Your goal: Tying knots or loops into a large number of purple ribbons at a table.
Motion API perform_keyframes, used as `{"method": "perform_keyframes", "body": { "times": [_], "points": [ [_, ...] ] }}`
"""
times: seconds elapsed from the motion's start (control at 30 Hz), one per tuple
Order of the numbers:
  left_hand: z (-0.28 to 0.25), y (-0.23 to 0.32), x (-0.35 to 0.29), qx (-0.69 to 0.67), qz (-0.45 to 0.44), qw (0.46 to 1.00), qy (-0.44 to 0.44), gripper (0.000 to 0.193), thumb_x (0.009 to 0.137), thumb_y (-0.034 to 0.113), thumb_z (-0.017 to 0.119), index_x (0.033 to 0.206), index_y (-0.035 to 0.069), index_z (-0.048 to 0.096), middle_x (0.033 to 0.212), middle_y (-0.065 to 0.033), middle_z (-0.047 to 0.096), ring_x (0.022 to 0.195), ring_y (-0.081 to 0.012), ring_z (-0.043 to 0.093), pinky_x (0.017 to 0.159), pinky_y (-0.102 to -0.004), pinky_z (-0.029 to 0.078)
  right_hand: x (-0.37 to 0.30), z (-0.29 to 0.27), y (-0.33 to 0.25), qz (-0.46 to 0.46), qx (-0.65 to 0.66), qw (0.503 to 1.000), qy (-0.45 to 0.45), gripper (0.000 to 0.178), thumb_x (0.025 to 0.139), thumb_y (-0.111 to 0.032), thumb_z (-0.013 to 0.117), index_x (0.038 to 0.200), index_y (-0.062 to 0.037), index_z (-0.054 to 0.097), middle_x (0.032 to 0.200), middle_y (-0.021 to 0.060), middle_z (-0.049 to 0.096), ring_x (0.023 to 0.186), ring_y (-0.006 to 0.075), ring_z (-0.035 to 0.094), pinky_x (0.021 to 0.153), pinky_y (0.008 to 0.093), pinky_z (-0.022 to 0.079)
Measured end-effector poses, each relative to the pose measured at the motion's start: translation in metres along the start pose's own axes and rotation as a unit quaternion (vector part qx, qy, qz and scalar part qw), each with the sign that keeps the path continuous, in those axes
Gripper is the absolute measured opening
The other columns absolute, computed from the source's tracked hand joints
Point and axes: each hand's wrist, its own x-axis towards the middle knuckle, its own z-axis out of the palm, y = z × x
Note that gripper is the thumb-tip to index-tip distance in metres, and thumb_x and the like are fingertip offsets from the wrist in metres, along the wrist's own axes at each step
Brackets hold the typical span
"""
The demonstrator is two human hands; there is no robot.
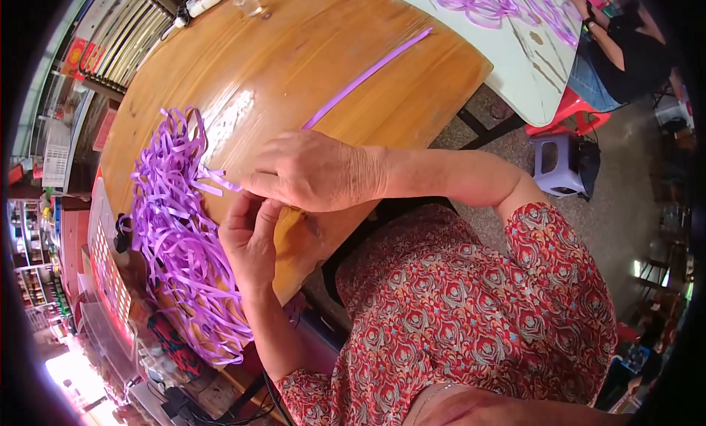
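Note:
Over the near part of the wooden table (294, 51), my two hands meet. My left hand (250, 238) is closed in a pinch, thumb against the fingers, at the end of a purple ribbon (217, 177). My right hand (312, 170) reaches across from the right, fingers bent down over the same ribbon; its fingertips are partly hidden. A long purple strip (368, 74) lies straight across the tabletop, running from beneath my right hand toward the far right edge. Left of my hands is a big tangled heap of purple ribbons (184, 235).
A small clear cup (248, 2) and a white bottle (208, 1) stand at the far left. Beyond the table, another person (625, 51) sits by a white table (515, 65) bearing more purple ribbons. A purple-grey stool (557, 165) is on the floor at right.

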Motion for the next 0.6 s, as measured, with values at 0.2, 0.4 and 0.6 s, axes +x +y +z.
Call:
{"method": "perform_keyframes", "body": {
  "times": [0.2,0.4,0.6],
  "points": [
    [-0.006,0.000,0.001,0.066,-0.006,0.998,-0.007,0.014,0.087,0.005,0.059,0.099,-0.003,0.063,0.080,0.0024,0.057,0.073,-0.0065,0.050,0.068,-0.0192,0.040,-0.009,-0.008,0.005,0.008,0.134,0.990,-0.037,0.023,0.077,-0.011,0.061,0.099,-0.0050,0.057,0.081,0.0085,0.054,0.076,0.0263,0.057,0.063,0.0359,0.047],
    [-0.007,0.006,0.004,0.115,0.100,0.988,-0.022,0.010,0.081,0.001,0.065,0.089,-0.003,0.063,0.080,0.0006,0.054,0.070,-0.0065,0.046,0.063,-0.0176,0.036,-0.008,-0.011,0.016,-0.015,0.142,0.989,0.027,0.014,0.074,-0.012,0.067,0.086,-0.0068,0.061,0.078,0.0063,0.054,0.075,0.0254,0.057,0.062,0.0355,0.047],
    [-0.029,0.014,0.005,0.186,0.133,0.973,-0.013,0.007,0.079,-0.007,0.062,0.085,-0.003,0.062,0.076,-0.0005,0.051,0.067,-0.0074,0.046,0.061,-0.0172,0.035,-0.012,-0.030,0.031,-0.044,0.090,0.994,0.038,0.011,0.074,-0.011,0.068,0.082,-0.0074,0.061,0.076,0.0033,0.056,0.071,0.0215,0.056,0.060,0.0329,0.044]
  ]
}}
